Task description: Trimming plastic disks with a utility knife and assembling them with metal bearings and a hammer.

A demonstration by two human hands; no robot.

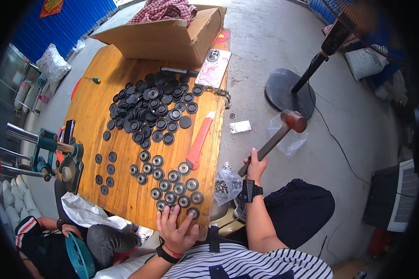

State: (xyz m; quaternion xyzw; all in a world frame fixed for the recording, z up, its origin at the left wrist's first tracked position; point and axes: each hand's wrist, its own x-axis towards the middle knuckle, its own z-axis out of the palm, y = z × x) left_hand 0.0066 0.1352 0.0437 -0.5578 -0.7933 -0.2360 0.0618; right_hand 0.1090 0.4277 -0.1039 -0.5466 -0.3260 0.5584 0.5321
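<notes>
My right hand [256,166] grips the dark handle of a mallet [294,122]; its brown-red head is raised off the table's right side. My left hand [178,231] lies at the table's near edge, fingers spread, holding nothing I can see. Its fingertips are right at the nearest of several black wheels with metal bearings [179,188], and a finger seems to touch one. Beyond these is a big heap of plain black discs [149,104]. A few more discs [111,169] lie apart on the left. Between the heap and the right edge rests a red utility knife [202,139].
The wooden table [95,144] bears a cardboard box [167,42], a phone [213,69], a black marker [179,71], a screwdriver [94,80] and a green press [72,162]. A bag of small parts [227,183] hangs right. A co-worker with a teal basket [79,255] sits left. A fan stand [291,93] is right.
</notes>
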